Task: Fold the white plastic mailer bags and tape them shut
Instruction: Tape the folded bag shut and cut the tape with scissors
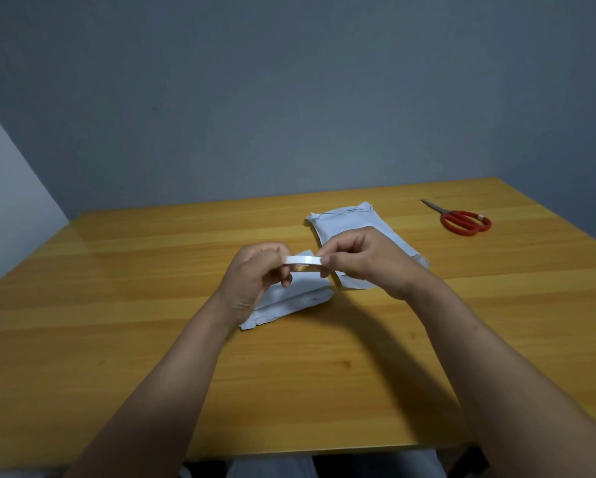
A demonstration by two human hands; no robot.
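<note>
A white roll of tape [303, 261] is held in the air between both hands, above the table's middle. My left hand [255, 274] grips its left side with curled fingers. My right hand [362, 260] pinches its right side between thumb and fingers. Under the hands lies a folded white mailer bag [289, 300], partly hidden by my left hand. A second, larger white mailer bag [341, 224] lies flat just behind, its near part covered by my right hand.
Red-handled scissors [462, 220] lie at the far right of the wooden table [117, 305]. A grey wall stands behind the table's far edge. The table's near edge runs just above my lap.
</note>
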